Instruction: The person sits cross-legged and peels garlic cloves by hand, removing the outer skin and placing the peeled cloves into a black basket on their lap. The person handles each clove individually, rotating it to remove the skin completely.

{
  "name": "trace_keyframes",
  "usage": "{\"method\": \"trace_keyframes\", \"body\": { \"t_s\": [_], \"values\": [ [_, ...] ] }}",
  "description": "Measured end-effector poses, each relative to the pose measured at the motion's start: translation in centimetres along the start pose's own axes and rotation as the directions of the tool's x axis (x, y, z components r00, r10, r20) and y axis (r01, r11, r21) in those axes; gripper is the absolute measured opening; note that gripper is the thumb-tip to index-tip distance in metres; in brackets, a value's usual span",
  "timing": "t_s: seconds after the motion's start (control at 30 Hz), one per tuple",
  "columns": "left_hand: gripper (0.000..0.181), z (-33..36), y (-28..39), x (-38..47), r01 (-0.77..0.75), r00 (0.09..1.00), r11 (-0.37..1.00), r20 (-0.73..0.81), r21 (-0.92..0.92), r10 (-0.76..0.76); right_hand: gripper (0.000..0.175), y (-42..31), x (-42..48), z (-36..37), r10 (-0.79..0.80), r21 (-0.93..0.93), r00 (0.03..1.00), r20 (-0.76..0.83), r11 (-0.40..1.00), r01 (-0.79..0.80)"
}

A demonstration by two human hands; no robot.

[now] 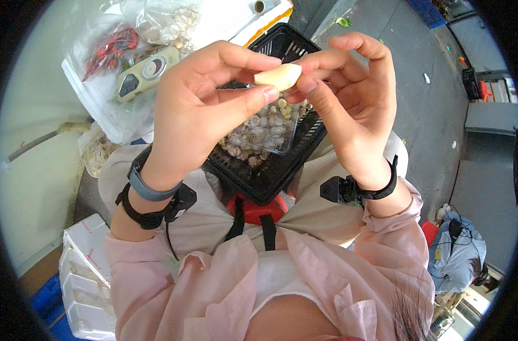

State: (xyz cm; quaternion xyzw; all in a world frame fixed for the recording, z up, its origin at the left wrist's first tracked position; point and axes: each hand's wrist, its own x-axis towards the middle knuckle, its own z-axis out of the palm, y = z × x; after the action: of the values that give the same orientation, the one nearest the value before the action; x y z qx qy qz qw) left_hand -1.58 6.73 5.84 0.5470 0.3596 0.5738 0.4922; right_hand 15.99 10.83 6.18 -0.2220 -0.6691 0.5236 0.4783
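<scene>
A pale peeled garlic clove (278, 76) is held up in front of me, above a black plastic crate (261, 192). My left hand (195, 100) pinches its left end between thumb and index finger. At the right end, the thumb and index finger of my right hand (355, 93) also grip it; the other fingers are partly curled. Below, inside the crate, a clear plastic container (286, 148) lies over unpeeled garlic (255, 161). Several peeled cloves (285, 110) show near the container's upper right. My hands hide part of the crate.
On a white foam box (78, 91) at the upper left lie a phone (148, 73) in a light case, a bag of red chillies (112, 49) and another plastic bag (174, 25). Stacked white foam (86, 281) stands lower left. Light-blue fabric with dark cables (457, 247) sits at right.
</scene>
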Motion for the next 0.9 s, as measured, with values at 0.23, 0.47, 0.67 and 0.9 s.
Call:
{"method": "trace_keyframes", "body": {
  "t_s": [0.23, 0.47, 0.67, 0.9],
  "values": [
    [0.025, 0.9, 0.0, -0.4, 0.013, 0.997, 1.000, -0.079, 0.001, -0.013, 0.049, 0.6, 0.2, 0.2, -0.154, -0.184, 0.988, -0.019, 0.972, 0.148],
    [0.026, 1.3, -0.3, -0.5, -0.021, 0.989, 0.999, -0.146, -0.035, 0.016, 0.051, 1.2, 0.7, 0.6, -0.281, -0.115, 0.958, -0.054, 0.955, 0.273],
    [0.026, 1.1, -0.2, -0.6, -0.040, 0.986, 0.999, -0.162, 0.007, 0.041, 0.051, 1.5, 0.8, 0.7, -0.291, -0.135, 0.955, -0.053, 0.950, 0.282],
    [0.026, 1.2, -0.3, -0.8, -0.050, 0.982, 0.999, -0.183, 0.004, 0.050, 0.052, 1.7, 1.0, 0.9, -0.309, -0.143, 0.949, -0.054, 0.944, 0.299]
  ]
}}
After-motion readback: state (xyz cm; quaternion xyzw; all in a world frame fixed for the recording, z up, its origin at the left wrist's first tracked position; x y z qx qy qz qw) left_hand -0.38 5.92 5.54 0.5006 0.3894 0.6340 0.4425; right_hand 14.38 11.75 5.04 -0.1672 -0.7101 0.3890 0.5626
